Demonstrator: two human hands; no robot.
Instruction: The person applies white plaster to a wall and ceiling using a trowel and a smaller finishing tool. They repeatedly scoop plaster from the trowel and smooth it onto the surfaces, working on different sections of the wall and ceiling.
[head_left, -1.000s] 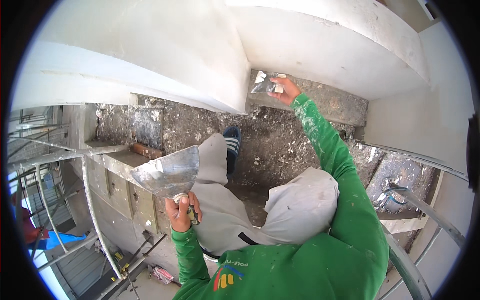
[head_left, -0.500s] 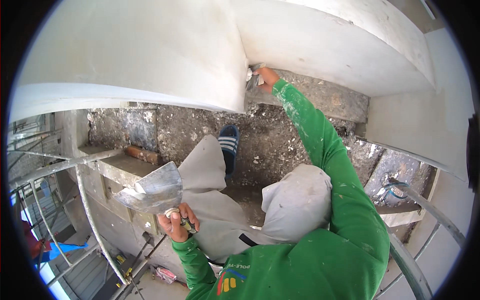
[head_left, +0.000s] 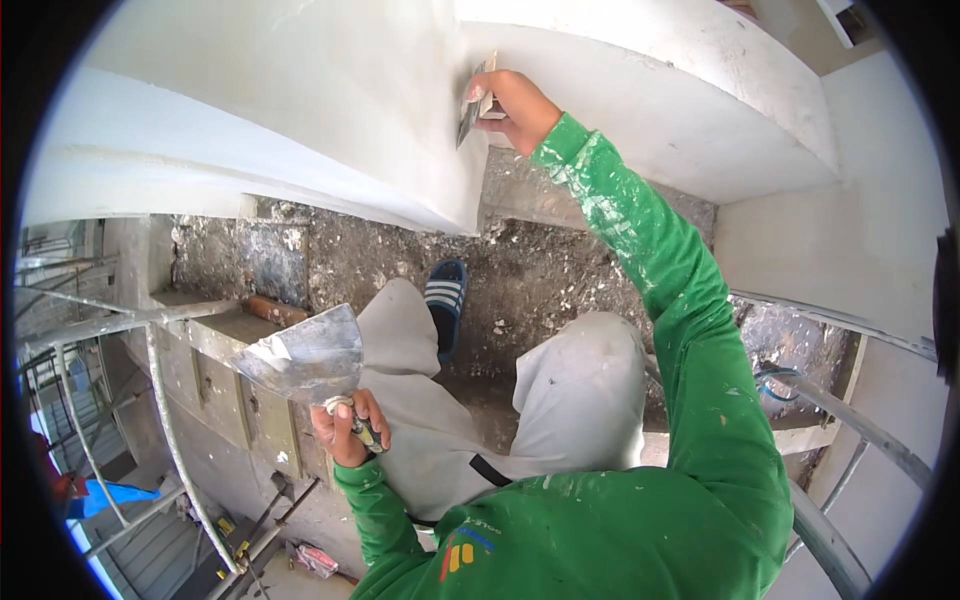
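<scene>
My left hand (head_left: pixel 350 425) is closed round the handle of a wide putty knife (head_left: pixel 312 355), held low in front of my lap. Its broad metal blade points up and to the left, with white putty smeared on it. Farther off, my right hand (head_left: pixel 515 105) grips a smaller putty knife (head_left: pixel 474 105). That blade lies against the white wall (head_left: pixel 400 90), close to the inner corner where it meets the curved white wall section (head_left: pixel 640 110). Part of the smaller knife is hidden by my fingers.
Metal scaffold tubes (head_left: pixel 165 430) stand at the left, and another tube (head_left: pixel 865 430) runs along the right. The rough floor (head_left: pixel 370 250) is littered with white crumbs. A brick (head_left: pixel 275 310) lies on the ledge at left. My sandalled foot (head_left: pixel 446 305) rests below the wall corner.
My right hand has moved up the wall corner with the smaller putty knife, from near the wall's bottom edge. My left hand and the wide knife have hardly moved.
</scene>
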